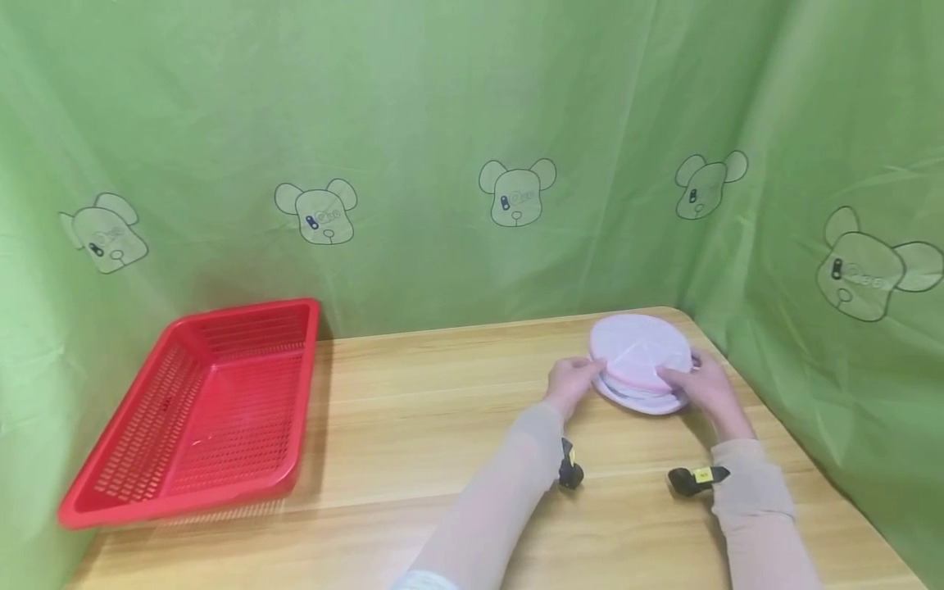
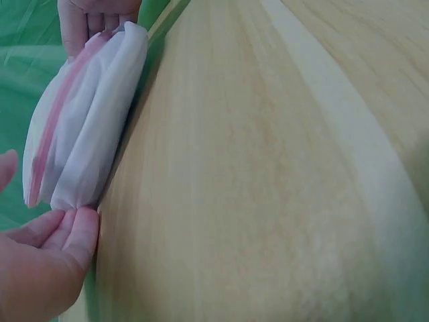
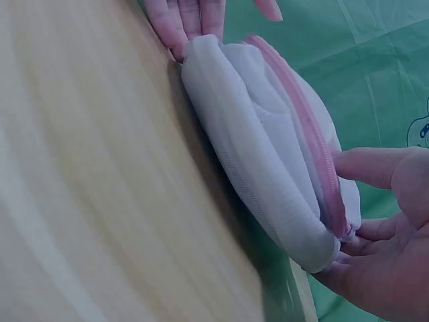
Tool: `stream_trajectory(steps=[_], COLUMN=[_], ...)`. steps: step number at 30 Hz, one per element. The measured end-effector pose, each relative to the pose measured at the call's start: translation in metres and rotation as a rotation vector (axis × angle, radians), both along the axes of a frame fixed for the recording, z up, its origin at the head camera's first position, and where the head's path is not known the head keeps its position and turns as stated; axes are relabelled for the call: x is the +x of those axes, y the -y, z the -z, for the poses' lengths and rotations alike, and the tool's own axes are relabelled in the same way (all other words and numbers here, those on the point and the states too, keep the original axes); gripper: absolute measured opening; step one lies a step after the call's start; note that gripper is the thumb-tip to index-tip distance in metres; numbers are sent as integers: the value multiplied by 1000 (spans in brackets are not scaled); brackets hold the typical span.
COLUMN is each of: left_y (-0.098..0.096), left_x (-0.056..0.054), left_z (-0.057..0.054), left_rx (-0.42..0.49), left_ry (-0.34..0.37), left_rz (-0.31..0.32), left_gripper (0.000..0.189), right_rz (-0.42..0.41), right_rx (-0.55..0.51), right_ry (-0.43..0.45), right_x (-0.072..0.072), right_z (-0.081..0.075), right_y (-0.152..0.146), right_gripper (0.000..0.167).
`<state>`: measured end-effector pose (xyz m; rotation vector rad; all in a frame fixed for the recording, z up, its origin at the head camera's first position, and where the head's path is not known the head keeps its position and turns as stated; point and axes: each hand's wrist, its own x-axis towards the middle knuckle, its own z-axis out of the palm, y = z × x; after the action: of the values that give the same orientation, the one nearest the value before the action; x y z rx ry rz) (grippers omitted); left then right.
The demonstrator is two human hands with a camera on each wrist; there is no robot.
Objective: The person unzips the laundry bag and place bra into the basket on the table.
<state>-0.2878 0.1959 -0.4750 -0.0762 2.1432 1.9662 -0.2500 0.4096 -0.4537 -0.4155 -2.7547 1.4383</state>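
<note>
A round white mesh laundry bag (image 1: 640, 348) with a pink zip (image 2: 57, 124) sits at the table's far right corner. Its lower rim (image 3: 258, 174) bulges out beneath the zip. My right hand (image 1: 708, 385) grips the bag's right side, thumb on the top face and fingers at the lower edge. At the opposite side, the fingertips of my left hand (image 1: 574, 381) touch the lower rim. The left thumb (image 2: 7, 168) stands apart from the bag in the left wrist view.
A red plastic basket (image 1: 295, 410) with perforated walls stands at the left of the wooden table (image 1: 413, 410). Green curtains (image 1: 428, 106) with bear-head prints hang behind and along both sides, close to the bag's right.
</note>
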Motion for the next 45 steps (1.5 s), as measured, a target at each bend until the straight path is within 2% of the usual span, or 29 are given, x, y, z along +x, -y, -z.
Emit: stream_trajectory(steps=[4,7,19,33,37,45], left_y=[1,4,23,62,77,115], left_x=[1,1,-2,-1,-1,0], left_z=[-2,-2,-2,2,3,6], left_rx=[-86,-118,-127,-130,-114,-84], left_ry=[-29,-44,-62,-66,-56,-52], left_rz=[-25,-40,-96,-97,-71,-62], left_gripper=[34,30,23,27,29,32], right_rz=[-19,-16,1,-17,-43,-126], right_rx=[18,17,90,69,69,31], right_ry=[-20,-29,-69,-68,-75,-90], right_x=[0,0,-2,-1,0,1], right_z=[1,1,-6,0,-2,-2], right_y=[6,12,46,82,93,119], right_gripper=[93,92,83,80,78,74])
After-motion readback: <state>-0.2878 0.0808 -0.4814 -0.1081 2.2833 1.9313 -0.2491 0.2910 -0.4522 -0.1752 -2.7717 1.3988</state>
